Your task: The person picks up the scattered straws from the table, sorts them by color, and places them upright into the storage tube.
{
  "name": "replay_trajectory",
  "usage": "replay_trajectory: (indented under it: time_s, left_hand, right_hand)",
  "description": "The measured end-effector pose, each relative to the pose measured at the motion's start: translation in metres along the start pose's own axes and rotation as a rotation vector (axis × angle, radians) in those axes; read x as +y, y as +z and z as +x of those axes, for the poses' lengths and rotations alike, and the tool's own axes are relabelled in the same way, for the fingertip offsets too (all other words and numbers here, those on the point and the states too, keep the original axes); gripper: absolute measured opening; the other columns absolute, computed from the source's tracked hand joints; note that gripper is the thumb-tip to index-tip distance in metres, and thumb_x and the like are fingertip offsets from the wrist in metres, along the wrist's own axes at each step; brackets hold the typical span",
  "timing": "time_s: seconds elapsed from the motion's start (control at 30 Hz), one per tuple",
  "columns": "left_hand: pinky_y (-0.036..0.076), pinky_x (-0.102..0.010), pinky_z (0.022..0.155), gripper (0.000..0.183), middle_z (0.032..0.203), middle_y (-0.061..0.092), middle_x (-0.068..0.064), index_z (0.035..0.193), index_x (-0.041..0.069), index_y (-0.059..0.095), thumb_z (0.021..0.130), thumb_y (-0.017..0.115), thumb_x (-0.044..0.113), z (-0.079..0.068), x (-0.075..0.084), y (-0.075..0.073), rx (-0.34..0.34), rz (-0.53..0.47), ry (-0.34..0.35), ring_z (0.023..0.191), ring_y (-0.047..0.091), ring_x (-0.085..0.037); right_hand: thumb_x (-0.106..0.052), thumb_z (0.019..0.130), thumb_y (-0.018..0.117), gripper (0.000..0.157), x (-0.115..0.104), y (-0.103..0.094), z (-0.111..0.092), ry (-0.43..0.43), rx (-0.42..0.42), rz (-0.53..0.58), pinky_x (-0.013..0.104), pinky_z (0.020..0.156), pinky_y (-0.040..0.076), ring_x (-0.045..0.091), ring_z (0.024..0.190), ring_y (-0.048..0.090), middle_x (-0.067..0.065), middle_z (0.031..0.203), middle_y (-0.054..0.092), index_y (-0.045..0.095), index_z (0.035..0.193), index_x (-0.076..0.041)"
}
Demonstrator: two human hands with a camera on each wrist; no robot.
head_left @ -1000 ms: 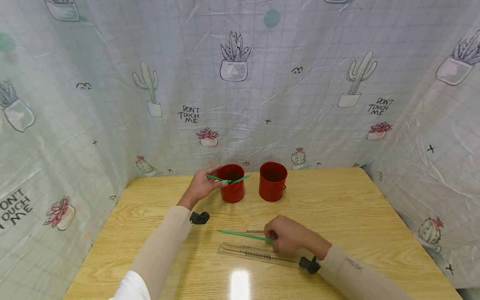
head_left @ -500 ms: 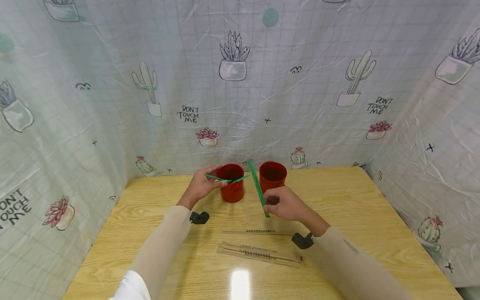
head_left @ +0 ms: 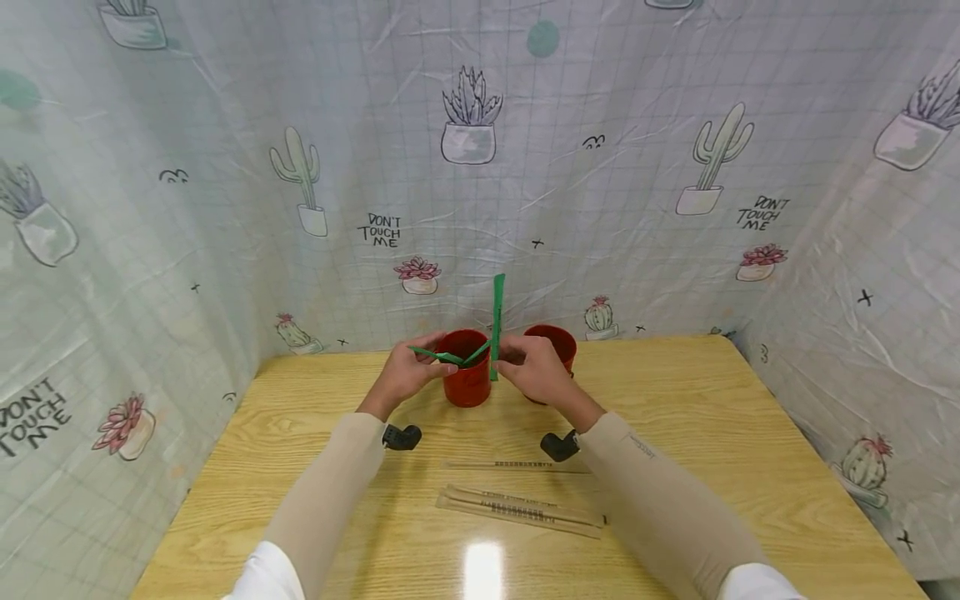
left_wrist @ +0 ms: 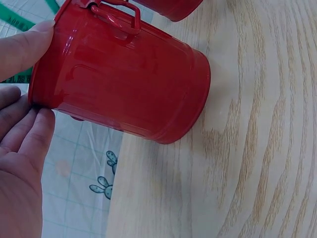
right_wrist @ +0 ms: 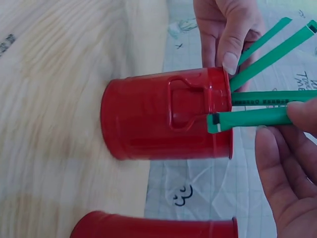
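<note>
The step in hand looks to be adding a green packet [head_left: 497, 312] to the red bucket [head_left: 467, 390], where similar packets [right_wrist: 277, 53] lean out; the next move seems to call for raising its lower end over the rim. The left hand [head_left: 403, 372] grips the bucket's left rim, while the right hand [head_left: 536, 368] pinches the packet, nearly upright, outside the bucket's right side.

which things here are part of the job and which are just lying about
Likely part of the job:
held green strip, in the right hand
red bucket, left hand at its rim
green strips inside it

Apparently just lying about for now:
brown printed strips on the table
second red bucket, unheld
</note>
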State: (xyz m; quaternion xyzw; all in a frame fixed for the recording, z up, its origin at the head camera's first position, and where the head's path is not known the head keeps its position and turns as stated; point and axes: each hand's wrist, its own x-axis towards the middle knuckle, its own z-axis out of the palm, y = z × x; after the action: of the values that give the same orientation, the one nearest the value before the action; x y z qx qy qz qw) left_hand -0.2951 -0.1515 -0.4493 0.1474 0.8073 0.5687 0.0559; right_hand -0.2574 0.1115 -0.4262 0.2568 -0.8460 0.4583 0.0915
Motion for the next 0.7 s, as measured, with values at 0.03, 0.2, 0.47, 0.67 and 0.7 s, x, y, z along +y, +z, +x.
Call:
replay_trajectory:
  time_s: [0.03, 0.2, 0.47, 0.67, 0.7]
  left_hand:
    - [0.052, -0.045, 0.114, 0.065, 0.154, 0.057, -0.015, 0.153, 0.008, 0.053, 0.093, 0.079, 0.011, 0.000, 0.000, 0.000, -0.002, -0.005, 0.005, 0.144, 0.055, -0.033]
    - [0.046, -0.044, 0.119, 0.061, 0.157, 0.054, -0.013, 0.149, 0.007, 0.057, 0.093, 0.079, 0.012, 0.000, 0.000, 0.001, -0.004, -0.025, 0.009, 0.146, 0.052, -0.031]
    - [0.048, -0.043, 0.117, 0.062, 0.157, 0.053, -0.016, 0.150, 0.003, 0.055, 0.093, 0.078, 0.009, -0.001, -0.001, 0.000, 0.001, -0.017, 0.028, 0.145, 0.052, -0.032]
    - [0.048, -0.042, 0.116, 0.062, 0.159, 0.052, -0.015, 0.149, 0.002, 0.055, 0.092, 0.078, 0.007, 0.001, -0.003, 0.001, 0.002, -0.031, 0.026, 0.145, 0.053, -0.031]
    - [0.048, -0.042, 0.116, 0.062, 0.159, 0.052, -0.014, 0.149, 0.002, 0.056, 0.092, 0.078, 0.007, 0.002, -0.003, 0.001, 0.004, -0.029, 0.022, 0.145, 0.053, -0.031]
  right_hand:
    - [-0.004, 0.096, 0.072, 0.010, -0.001, 0.002, 0.002, -0.001, 0.007, 0.009, 0.033, 0.081, 0.062, 0.019, 0.087, 0.072, 0.010, 0.097, 0.079, 0.078, 0.104, -0.004]
    - [-0.006, 0.096, 0.073, 0.014, -0.006, 0.008, 0.012, -0.003, 0.043, 0.028, 0.042, 0.088, 0.065, 0.025, 0.094, 0.075, 0.011, 0.103, 0.080, 0.078, 0.108, -0.002]
    - [-0.006, 0.098, 0.071, 0.013, -0.011, 0.012, 0.022, -0.007, 0.084, 0.034, 0.042, 0.089, 0.065, 0.026, 0.095, 0.076, 0.011, 0.103, 0.081, 0.078, 0.108, -0.004]
    - [-0.008, 0.098, 0.071, 0.015, -0.009, 0.019, 0.023, 0.004, 0.085, 0.036, 0.039, 0.090, 0.065, 0.023, 0.098, 0.075, 0.009, 0.105, 0.081, 0.079, 0.111, -0.007]
    - [-0.008, 0.099, 0.070, 0.016, -0.008, 0.020, 0.023, 0.014, 0.075, 0.026, 0.039, 0.090, 0.065, 0.023, 0.098, 0.075, 0.009, 0.105, 0.081, 0.079, 0.112, -0.008]
